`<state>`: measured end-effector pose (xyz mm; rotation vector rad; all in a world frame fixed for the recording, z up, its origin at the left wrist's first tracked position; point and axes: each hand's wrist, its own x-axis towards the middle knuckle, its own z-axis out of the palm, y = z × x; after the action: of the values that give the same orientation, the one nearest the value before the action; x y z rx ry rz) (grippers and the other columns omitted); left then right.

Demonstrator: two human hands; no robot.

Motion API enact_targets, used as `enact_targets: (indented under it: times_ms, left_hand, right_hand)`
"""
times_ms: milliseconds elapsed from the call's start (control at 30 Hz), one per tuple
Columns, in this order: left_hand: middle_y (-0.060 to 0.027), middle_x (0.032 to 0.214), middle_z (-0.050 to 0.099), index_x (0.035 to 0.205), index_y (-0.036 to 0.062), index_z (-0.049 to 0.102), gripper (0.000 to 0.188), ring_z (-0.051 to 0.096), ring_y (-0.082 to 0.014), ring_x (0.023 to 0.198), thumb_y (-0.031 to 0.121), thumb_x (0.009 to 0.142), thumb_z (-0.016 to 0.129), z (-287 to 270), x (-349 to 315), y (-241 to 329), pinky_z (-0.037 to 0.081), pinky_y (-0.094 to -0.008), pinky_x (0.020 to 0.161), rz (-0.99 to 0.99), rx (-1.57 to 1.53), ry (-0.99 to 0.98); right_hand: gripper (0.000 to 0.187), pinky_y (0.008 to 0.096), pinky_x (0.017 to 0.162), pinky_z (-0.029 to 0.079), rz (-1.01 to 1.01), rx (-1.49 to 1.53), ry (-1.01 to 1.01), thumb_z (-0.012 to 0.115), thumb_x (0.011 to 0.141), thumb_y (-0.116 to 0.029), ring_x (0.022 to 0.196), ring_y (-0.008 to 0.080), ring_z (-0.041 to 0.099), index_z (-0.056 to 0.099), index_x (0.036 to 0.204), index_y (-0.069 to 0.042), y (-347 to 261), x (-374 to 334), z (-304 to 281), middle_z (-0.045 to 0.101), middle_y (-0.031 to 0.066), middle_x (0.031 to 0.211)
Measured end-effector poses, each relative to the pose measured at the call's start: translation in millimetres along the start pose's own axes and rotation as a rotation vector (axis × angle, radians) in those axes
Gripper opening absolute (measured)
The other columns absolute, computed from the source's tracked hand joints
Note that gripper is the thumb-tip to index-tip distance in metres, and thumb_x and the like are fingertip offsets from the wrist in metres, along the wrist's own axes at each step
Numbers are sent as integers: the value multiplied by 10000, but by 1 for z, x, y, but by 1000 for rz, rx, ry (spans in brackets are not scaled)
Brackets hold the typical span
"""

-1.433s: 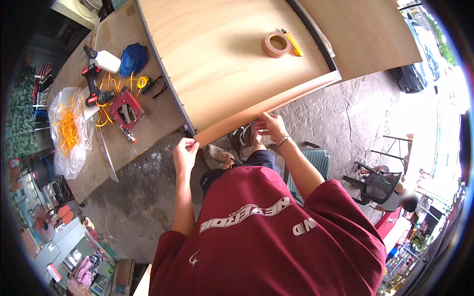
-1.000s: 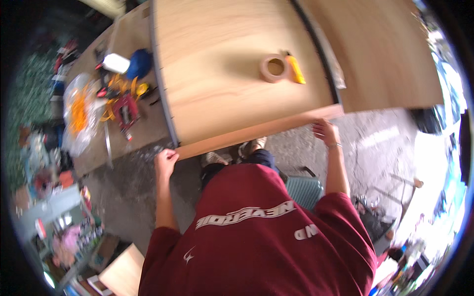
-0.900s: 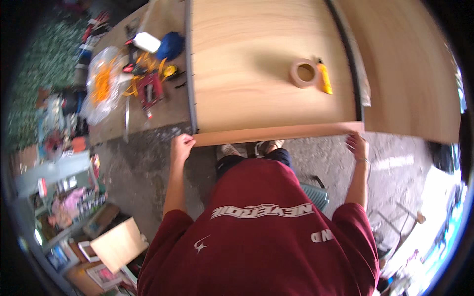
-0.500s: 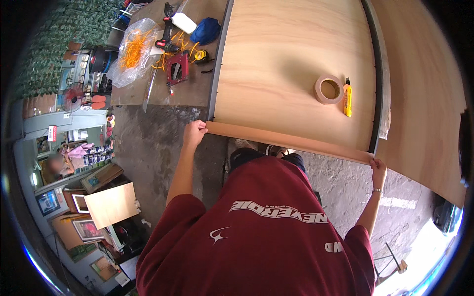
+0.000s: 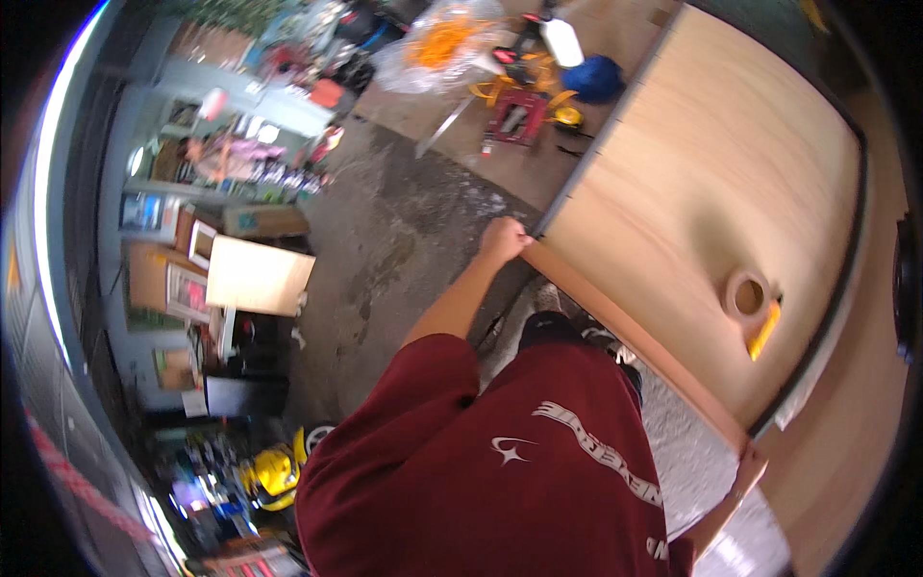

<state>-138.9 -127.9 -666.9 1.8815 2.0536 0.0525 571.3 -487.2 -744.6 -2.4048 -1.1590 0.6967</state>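
Observation:
A brown strip of tape [image 5: 639, 348] is stretched along the near edge of a framed plywood panel [image 5: 711, 163]. My left hand [image 5: 505, 240] is closed, pinching the strip's left end by the panel's near left corner. At the other end, by the near right corner, my right hand [image 5: 753, 466] pinches the strip between its fingers. On the panel lie a brown tape roll [image 5: 732, 300] and, touching or close beside it, a yellow utility knife [image 5: 766, 332]. Dark edging [image 5: 610, 137] runs along the panel's sides.
Left of the panel, the table carries a red staple gun [image 5: 516, 117], a yellow tape measure [image 5: 569, 117], a blue cloth-like bundle [image 5: 593, 79] and orange cord [image 5: 442, 43] in clear plastic. Leaning boards [image 5: 260, 276] and a person [image 5: 226, 157] are farther left.
The head view has turned and is partly blurred, so the panel now looks slanted and sits farther right. Both hands still grip the strip's ends at the panel's near edge.

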Motion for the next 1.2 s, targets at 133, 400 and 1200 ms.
enact_targets:
  times_ms: [133, 400, 1200]
  left_hand:
    - [-185, 762, 707, 799, 33, 755, 283, 703, -352, 729, 305, 743, 808, 11, 5, -12, 560, -448, 691, -3, -59, 5]
    - [-185, 738, 698, 786, 45, 754, 328, 700, -353, 717, 365, 735, 806, 10, 0, -13, 552, -453, 668, -28, -185, 30]
    - [-119, 786, 669, 866, -7, 659, 435, 636, -222, 724, 416, 968, 645, 39, -21, 5, 493, -346, 679, -210, -558, 462]
  right_hand:
    - [576, 396, 449, 361, 50, -131, -6, 591, 987, -386, 446, 155, 422, 545, 575, 13, 36, 12, 7, 439, 64, 470]
    - [586, 411, 458, 417, 157, -215, 48, 548, 1015, -449, 469, 187, 526, 655, 712, 41, 21, 16, 2, 543, 96, 529]
    - [369, 444, 947, 477, -406, -174, 246, 769, 832, -251, 1110, 336, 576, 662, 1148, -93, -263, 64, 42, 612, 127, 1203]
